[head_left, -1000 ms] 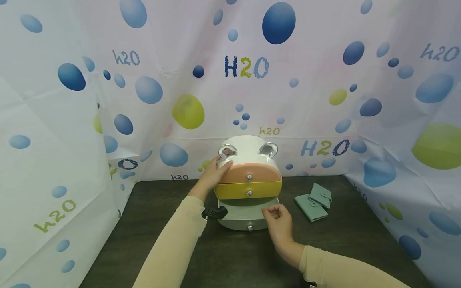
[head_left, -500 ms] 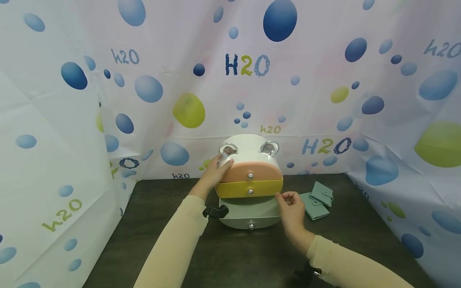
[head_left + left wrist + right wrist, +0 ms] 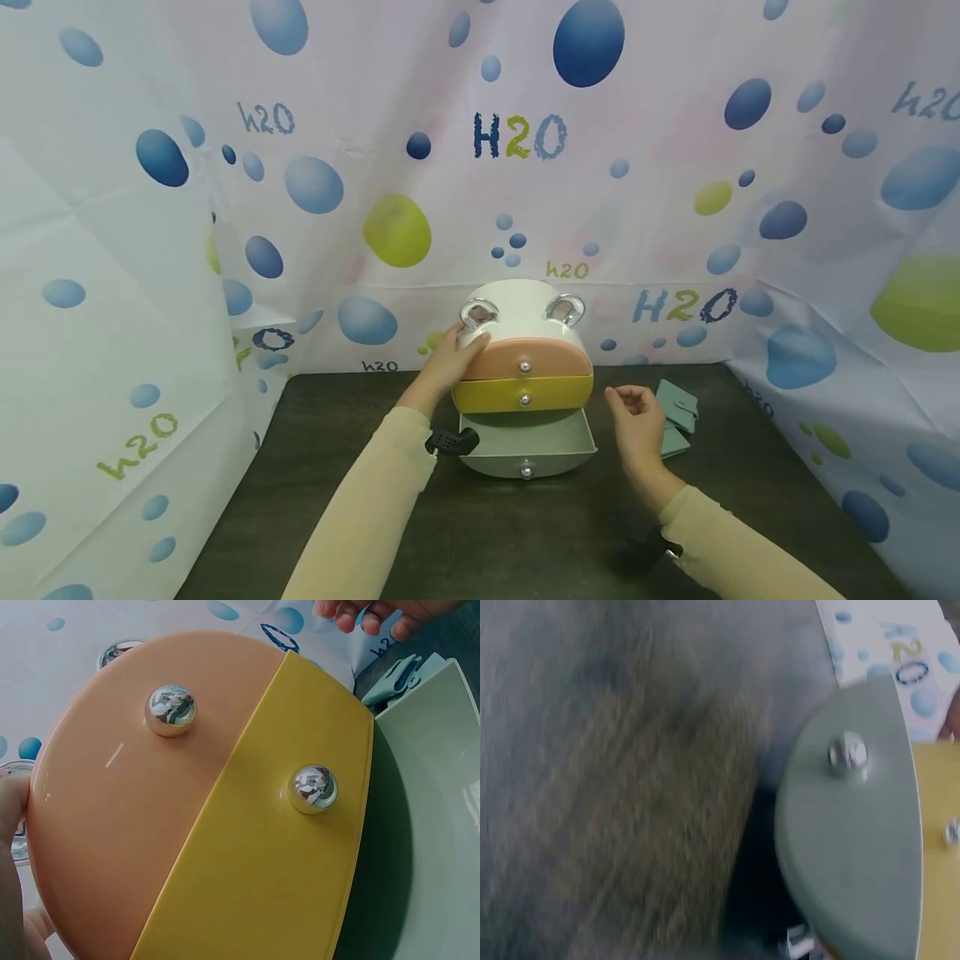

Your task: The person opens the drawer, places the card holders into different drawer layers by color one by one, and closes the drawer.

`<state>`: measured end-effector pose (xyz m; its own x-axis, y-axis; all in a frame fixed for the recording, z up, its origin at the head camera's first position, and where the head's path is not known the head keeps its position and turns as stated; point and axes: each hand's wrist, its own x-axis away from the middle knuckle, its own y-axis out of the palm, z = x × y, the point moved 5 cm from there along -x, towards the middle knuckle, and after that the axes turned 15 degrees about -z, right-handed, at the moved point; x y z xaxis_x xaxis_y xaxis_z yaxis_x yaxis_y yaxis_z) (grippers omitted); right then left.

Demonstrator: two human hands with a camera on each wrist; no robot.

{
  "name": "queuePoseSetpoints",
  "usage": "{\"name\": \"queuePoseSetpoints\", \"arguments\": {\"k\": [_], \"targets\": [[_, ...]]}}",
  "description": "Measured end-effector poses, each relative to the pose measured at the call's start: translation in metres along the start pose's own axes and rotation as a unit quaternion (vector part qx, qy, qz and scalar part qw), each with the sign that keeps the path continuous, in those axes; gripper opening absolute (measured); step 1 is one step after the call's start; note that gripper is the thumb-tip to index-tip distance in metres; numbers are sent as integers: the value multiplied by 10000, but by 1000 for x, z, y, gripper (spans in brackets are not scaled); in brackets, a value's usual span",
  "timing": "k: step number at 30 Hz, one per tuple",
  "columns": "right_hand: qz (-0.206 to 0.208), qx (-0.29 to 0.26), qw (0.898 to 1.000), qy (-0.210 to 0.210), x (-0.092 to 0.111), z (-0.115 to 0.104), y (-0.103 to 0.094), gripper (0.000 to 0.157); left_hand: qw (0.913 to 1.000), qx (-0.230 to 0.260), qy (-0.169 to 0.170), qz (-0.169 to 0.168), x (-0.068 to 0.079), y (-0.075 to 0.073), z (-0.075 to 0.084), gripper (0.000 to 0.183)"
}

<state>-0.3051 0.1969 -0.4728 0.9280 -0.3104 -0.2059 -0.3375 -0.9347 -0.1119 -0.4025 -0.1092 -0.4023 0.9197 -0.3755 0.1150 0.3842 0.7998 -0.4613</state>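
A small drawer cabinet (image 3: 517, 304) with a white top and two silvery ear-like loops stands on the dark table. Its orange drawer (image 3: 495, 358) and yellow drawer (image 3: 487, 396) are closed; the green bottom drawer (image 3: 517, 437) is pulled out, with nothing seen inside. My left hand (image 3: 444, 367) holds the cabinet's left side, thumb by the orange front's edge. To the right of the green drawer, my right hand (image 3: 637, 421) is in the air with loosely bent fingers and nothing in them. Behind it lie two green snap-flap wallets (image 3: 678, 404), overlapping and partly covered by the hand.
Bubble-printed cloth (image 3: 420, 100) hangs behind and along both sides of the dark table (image 3: 337, 467). Each drawer has a round silver knob, such as the knob (image 3: 171, 711) on the orange one. A black wrist camera (image 3: 452, 442) juts out beside the green drawer.
My right hand has moved right, from over the green drawer's right edge to beside the wallets, now covering part of them. My left hand stays on the cabinet.
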Motion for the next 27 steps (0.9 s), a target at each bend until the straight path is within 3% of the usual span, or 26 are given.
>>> {"name": "queuePoseSetpoints", "arguments": {"k": [5,9,16,27], "targets": [[-205,308,9992,138,-10,4,-13,27,10000,0,-30,-12,3,0,1,94],[-320,856,9951,383,-17,8,-23,29,10000,15,-5,46,2,0,2,94],[-989,1576,9793,791,-22,17,-42,43,10000,-11,-61,68,0,4,-1,94],[-1932,2190,9534,760,-36,34,-57,50,9999,-21,-74,89,3,3,0,94]]}}
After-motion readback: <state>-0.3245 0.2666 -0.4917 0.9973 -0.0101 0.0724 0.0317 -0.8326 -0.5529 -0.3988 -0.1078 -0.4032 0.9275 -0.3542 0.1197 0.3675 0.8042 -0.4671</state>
